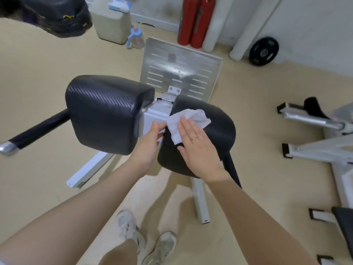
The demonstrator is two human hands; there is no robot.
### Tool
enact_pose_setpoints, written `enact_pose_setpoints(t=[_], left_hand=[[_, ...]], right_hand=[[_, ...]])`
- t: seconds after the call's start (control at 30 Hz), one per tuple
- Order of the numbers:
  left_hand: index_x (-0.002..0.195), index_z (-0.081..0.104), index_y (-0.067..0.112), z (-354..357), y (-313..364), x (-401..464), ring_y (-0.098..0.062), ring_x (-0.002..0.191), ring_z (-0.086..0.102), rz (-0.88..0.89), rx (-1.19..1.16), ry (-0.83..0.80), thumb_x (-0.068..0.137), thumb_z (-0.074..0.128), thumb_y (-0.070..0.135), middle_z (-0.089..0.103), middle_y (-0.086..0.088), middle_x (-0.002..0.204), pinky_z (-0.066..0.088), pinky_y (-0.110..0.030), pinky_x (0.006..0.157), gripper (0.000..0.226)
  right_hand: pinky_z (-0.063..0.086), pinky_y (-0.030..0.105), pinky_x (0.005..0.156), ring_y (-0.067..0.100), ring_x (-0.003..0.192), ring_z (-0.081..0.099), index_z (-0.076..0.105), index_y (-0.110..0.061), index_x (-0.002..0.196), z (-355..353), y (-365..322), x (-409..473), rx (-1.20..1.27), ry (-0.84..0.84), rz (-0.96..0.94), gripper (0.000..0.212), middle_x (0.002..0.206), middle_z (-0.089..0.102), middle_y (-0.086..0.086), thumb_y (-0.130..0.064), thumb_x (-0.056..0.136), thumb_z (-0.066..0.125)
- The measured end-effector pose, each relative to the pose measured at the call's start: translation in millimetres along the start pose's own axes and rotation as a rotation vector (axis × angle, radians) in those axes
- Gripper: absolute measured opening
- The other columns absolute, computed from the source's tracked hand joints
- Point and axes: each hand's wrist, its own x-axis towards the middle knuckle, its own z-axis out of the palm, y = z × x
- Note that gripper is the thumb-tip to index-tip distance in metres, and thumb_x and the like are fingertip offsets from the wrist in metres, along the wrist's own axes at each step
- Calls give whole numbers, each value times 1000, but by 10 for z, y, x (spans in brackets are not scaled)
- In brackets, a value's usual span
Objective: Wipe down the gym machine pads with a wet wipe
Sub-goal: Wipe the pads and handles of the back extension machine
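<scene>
Fingers of the right hand (pixel 198 148) lie flat, pressing the white wet wipe (pixel 188 121) onto the black pad (pixel 217 131) beneath it (left hand (pixel 148 144) pinches the wipe's near-left edge).

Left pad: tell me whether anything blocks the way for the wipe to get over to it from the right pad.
Nothing visible blocks it. The wet wipe lies on the right pad under the right hand. Between it and the left pad is only a gap showing the white frame, where the left hand pinches the wipe's edge.
</scene>
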Motion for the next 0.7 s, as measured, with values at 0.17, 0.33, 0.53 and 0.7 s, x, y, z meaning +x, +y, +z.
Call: enact_pose_setpoints(t=[0.17, 0.33, 0.53, 0.7], left_hand=[[123, 56, 17, -91, -59, 181, -13, 113, 51, -42, -100, 29, 101, 15, 39, 57, 1, 121, 38, -29, 102, 51], [119, 53, -4, -231, 26, 369, -20, 102, 55, -176, -163, -45, 98, 33, 6, 53, -14, 110, 42, -28, 95, 30], [125, 53, 7, -381, 26, 441, -21, 117, 52, 12, 38, -212, 94, 42, -5, 55, -11, 123, 37, -24, 103, 36], [127, 48, 23, -394, 116, 499, -5, 96, 52, 112, 452, -238, 88, 59, 29, 54, 7, 112, 44, -16, 86, 41]], right_hand=[[14, 33, 115, 24, 140, 29, 39, -5, 139, -146, 64, 408, 1, -178, -131, 60, 148, 37, 10, -40, 92, 29], [22, 30, 112, 20, 135, 36, 59, -13, 120, -341, 192, 1060, 32, -489, -301, 52, 130, 56, 4, -46, 95, 27], [35, 29, 91, 19, 102, 49, 62, -24, 98, -225, 488, 1689, 323, -816, 45, 34, 105, 57, -7, -36, 98, 30], [39, 36, 97, 17, 113, 46, 59, -14, 107, -458, 369, 1376, 303, -718, -230, 44, 114, 57, 1, -42, 91, 29]])
